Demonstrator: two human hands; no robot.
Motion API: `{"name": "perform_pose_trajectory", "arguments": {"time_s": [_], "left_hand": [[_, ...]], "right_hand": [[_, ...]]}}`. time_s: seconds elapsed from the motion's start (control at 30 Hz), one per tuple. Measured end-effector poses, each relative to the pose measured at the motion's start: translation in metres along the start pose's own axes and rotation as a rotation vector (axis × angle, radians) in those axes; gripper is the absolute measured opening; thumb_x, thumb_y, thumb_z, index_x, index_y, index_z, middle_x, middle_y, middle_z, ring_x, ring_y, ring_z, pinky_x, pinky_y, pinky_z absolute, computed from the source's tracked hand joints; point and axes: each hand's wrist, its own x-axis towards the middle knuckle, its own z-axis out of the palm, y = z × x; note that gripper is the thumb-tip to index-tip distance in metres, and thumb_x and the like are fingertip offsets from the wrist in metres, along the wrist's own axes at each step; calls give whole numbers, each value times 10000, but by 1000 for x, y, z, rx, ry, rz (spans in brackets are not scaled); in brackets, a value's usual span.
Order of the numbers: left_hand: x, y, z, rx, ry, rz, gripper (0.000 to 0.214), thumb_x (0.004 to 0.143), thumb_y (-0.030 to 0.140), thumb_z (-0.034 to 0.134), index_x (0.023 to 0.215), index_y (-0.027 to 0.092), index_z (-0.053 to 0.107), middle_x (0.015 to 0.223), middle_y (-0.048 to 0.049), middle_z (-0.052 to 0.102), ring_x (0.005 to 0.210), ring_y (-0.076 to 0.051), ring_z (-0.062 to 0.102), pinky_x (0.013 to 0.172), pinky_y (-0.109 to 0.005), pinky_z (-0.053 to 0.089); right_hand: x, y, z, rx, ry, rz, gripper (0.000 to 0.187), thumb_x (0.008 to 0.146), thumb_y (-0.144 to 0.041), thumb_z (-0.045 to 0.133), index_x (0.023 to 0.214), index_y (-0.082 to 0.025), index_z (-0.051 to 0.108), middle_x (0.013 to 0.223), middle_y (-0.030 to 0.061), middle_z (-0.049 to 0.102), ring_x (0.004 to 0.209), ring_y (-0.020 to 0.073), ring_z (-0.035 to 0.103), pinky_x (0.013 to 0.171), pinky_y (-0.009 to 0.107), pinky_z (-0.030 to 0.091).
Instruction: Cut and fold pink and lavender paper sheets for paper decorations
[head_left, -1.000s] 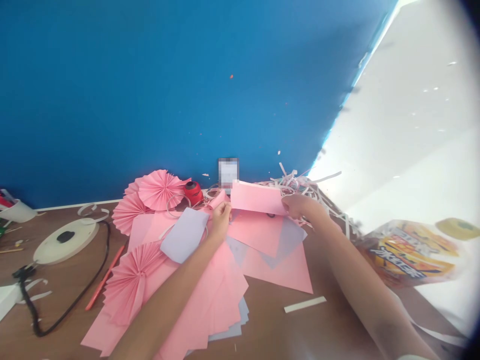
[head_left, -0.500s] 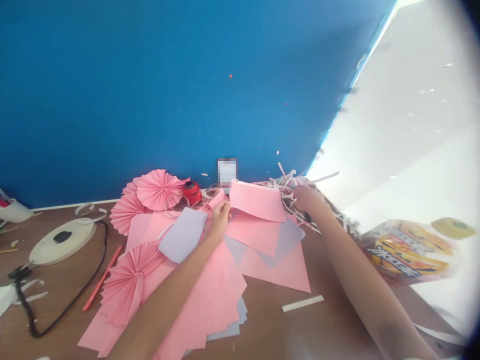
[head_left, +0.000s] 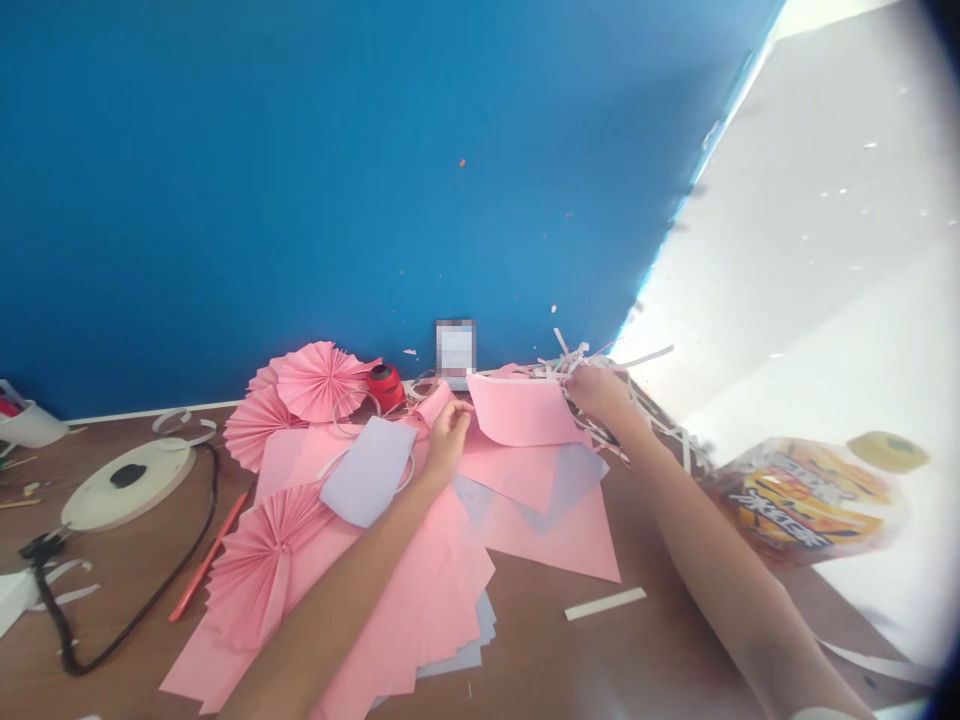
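- The pink sheet (head_left: 525, 412) spans the space between the two grips, raised above the flat papers and bowed along its length.
- The left hand (head_left: 448, 436) has a narrow grip at the sheet's near left edge; whether it pinches the paper cannot be told.
- The right hand (head_left: 602, 395) is curled beside the upper right corner; its fingertips are hidden, so its hold cannot be told.
- Half a second ago this hand was farther right of the sheet; it is now back against that side and the sheet curves more, which probably means both ends can be controlled.
- Just left of the left grip: a pink roll (head_left: 435, 403), then a lilac card (head_left: 369, 470).
- Behind the right grip: paper strips (head_left: 574, 352).
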Motion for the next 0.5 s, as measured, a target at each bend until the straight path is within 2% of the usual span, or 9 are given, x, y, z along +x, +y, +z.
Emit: {"name": "perform_pose_trajectory", "arguments": {"time_s": [0.1,0.17,0.33,0.5], "left_hand": [[0,-2,2,60,-42,55,278,738,94,480,973,201,581,980,-28,615,879,-128,583,807,-251,456],[0,-1,3,121,-59,64,329,725,64,468,1003,198,582,1046,-48,626,936,-144,595,846,-277,462],[-6,5,4,375,-53,149,478,692,-7,452,1099,213,573,1151,-61,619,1059,-178,576,935,-327,438],[-8,3,8,560,-87,251,606,646,-55,434,1185,202,538,1233,-92,572,1170,-229,510,1006,-388,393]], "right_hand": [[-3,-6,0,72,101,34,465,905,-381,360,1112,-80,647,1060,239,646,990,326,607,783,374,439],[-5,-7,0,77,111,36,479,900,-420,377,1102,-87,656,1055,237,649,986,327,606,787,380,434],[-7,-1,-2,40,137,73,403,891,-337,403,1075,-88,660,1051,224,652,995,312,606,804,359,432],[-4,5,-1,40,165,33,318,861,-211,434,1084,-119,641,1038,189,655,1004,286,604,803,329,431]]}}
